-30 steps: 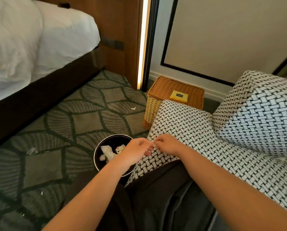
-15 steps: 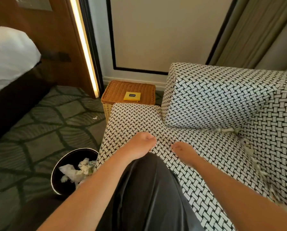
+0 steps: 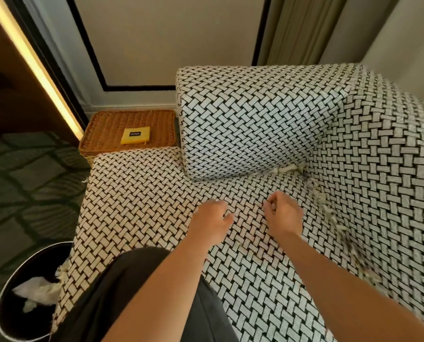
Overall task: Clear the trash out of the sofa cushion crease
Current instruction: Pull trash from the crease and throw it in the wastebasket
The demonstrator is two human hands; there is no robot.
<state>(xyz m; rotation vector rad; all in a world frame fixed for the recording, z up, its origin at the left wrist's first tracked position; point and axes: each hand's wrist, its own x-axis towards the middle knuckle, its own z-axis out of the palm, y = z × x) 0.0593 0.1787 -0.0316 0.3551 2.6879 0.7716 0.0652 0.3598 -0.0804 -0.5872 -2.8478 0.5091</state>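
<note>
The sofa seat cushion (image 3: 142, 193) has a black-and-white woven pattern. White paper scraps (image 3: 327, 206) line the crease between the seat and the right-hand back cushion (image 3: 383, 169), and one wad (image 3: 288, 169) sticks out under the bolster cushion (image 3: 250, 122). My left hand (image 3: 212, 218) hovers over the seat with fingers loosely curled, holding nothing. My right hand (image 3: 281, 213) is beside it, fingers curled, a short way left of the crease; nothing shows in it.
A black trash bin (image 3: 6, 299) with crumpled white paper stands on the carpet at lower left. A wicker basket (image 3: 107, 129) with a yellow card (image 3: 134, 137) sits beside the sofa's far end. My dark-trousered knee (image 3: 132, 280) rests against the seat.
My view has swung right from the bin to the sofa corner. Both hands moved away from the bin side, over the seat toward the crease, and drew apart.
</note>
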